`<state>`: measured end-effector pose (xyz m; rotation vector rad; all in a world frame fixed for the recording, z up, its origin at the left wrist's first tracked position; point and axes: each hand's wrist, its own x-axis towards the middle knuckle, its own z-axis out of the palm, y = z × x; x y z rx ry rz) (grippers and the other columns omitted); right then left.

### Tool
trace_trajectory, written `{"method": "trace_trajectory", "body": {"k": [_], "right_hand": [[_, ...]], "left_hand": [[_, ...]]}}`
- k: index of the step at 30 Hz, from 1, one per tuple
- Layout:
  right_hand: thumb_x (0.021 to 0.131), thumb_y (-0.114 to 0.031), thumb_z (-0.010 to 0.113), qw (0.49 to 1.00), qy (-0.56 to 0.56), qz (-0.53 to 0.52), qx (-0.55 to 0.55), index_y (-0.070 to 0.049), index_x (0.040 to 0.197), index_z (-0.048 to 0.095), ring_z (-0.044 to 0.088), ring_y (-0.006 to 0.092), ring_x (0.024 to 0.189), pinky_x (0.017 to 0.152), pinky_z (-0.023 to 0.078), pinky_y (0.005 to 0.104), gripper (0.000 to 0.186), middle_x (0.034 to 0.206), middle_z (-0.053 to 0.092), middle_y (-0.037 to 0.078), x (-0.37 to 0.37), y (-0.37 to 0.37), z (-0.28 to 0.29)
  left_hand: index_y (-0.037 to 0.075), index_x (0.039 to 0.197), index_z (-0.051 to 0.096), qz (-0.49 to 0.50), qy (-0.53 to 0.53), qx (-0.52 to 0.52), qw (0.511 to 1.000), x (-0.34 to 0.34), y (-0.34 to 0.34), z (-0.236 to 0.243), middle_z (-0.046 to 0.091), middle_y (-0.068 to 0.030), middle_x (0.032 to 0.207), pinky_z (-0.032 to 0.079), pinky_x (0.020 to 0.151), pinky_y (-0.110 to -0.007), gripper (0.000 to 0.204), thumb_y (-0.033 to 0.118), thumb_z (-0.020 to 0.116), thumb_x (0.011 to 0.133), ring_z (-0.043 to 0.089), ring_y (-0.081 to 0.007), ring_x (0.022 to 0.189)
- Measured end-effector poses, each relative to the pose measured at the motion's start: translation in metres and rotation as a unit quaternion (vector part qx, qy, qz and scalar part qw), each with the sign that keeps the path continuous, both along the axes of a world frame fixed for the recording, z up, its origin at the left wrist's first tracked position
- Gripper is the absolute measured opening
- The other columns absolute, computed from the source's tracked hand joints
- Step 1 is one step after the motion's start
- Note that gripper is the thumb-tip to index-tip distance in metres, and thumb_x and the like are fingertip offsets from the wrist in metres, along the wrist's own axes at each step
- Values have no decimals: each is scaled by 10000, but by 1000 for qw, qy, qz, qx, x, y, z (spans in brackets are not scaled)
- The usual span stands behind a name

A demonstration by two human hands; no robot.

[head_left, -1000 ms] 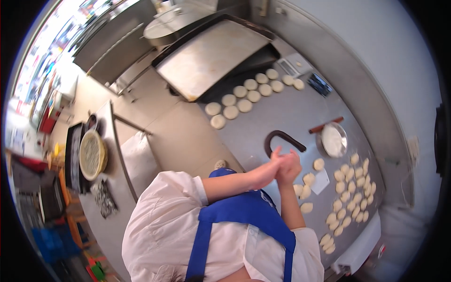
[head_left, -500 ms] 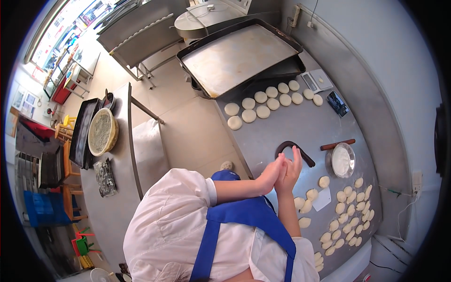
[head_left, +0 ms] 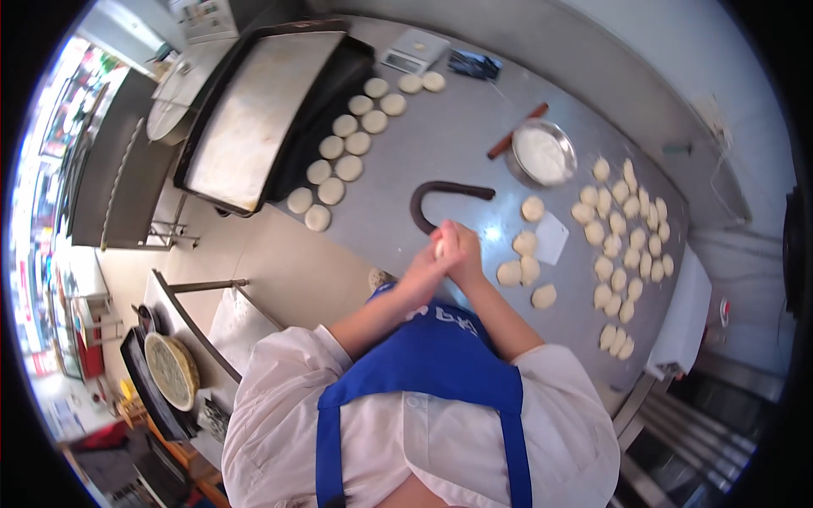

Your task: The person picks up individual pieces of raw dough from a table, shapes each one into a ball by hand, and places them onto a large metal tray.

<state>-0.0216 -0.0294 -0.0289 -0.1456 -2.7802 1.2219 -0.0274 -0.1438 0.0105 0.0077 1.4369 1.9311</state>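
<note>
My left hand [head_left: 426, 269] and my right hand [head_left: 463, 256] are pressed together over the near edge of the metal table, fingers closed round each other. A small pale bit of dough [head_left: 439, 248] shows between them; the rest of it is hidden by the fingers. Just beyond the hands lies a dark brown rope of paste [head_left: 423, 196], bent like a hook. To the right, several dough pieces [head_left: 525, 244] rest beside a white scraper [head_left: 552, 238]. Farther right are many small dough lumps [head_left: 618, 223].
A metal bowl of white flour [head_left: 543, 153] stands beside a brown rolling pin [head_left: 518, 132]. Rounded dough discs [head_left: 348, 168] line the table's left side, next to large baking trays [head_left: 262, 110]. A scale [head_left: 415, 52] and a phone [head_left: 474, 64] lie at the back.
The view has swung round, so the table now spreads across the middle and right. My right fingers, stretched upward before, are now folded in, and the two hands are clasped closer together.
</note>
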Motion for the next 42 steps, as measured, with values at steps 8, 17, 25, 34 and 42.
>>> {"method": "trace_trajectory", "body": {"k": [8, 17, 25, 34, 42], "right_hand": [[790, -312, 675, 982, -37, -175, 64, -55, 919, 661, 596, 257, 829, 795, 443, 366, 288, 806, 632, 74, 28, 98, -59], [683, -265, 705, 980, 45, -41, 189, -54, 842, 649, 582, 266, 832, 736, 455, 381, 270, 839, 609, 81, 37, 56, -96], [688, -205, 657, 973, -36, 31, 227, -50, 703, 635, 593, 256, 706, 619, 469, 386, 157, 734, 603, 86, 26, 70, -80], [924, -355, 505, 828, -212, -293, -428, -74, 894, 560, 477, 86, 509, 474, 394, 231, 288, 686, 560, 6, 47, 84, -68], [941, -345, 516, 661, -137, -289, -678, -94, 782, 512, 413, 101, 473, 416, 313, 245, 297, 626, 482, 10, 23, 49, -24]], "left_hand": [[39, 1241, 535, -87, -55, -109, 989, -31, -27, -71, 626, -92, 1099, 469, 865, -320, 458, 352, 582, 909, 599, -199, 1007], [128, 1477, 93, -458, 400, -407, 682, -23, 21, -99, 634, -199, 999, 503, 774, -441, 845, 251, 587, 803, 625, -364, 875], [163, 1484, 95, -519, 388, -502, 573, -21, 28, -90, 654, -161, 986, 506, 783, -407, 834, 235, 572, 805, 638, -308, 906], [33, 1272, 473, -194, -76, -92, 974, -33, -3, -63, 624, -110, 1039, 508, 805, -327, 532, 238, 685, 828, 618, -202, 928], [19, 1120, 536, 5, -273, 87, 958, -31, -42, -42, 595, -91, 1070, 493, 894, -326, 278, 192, 591, 909, 596, -217, 992]]}}
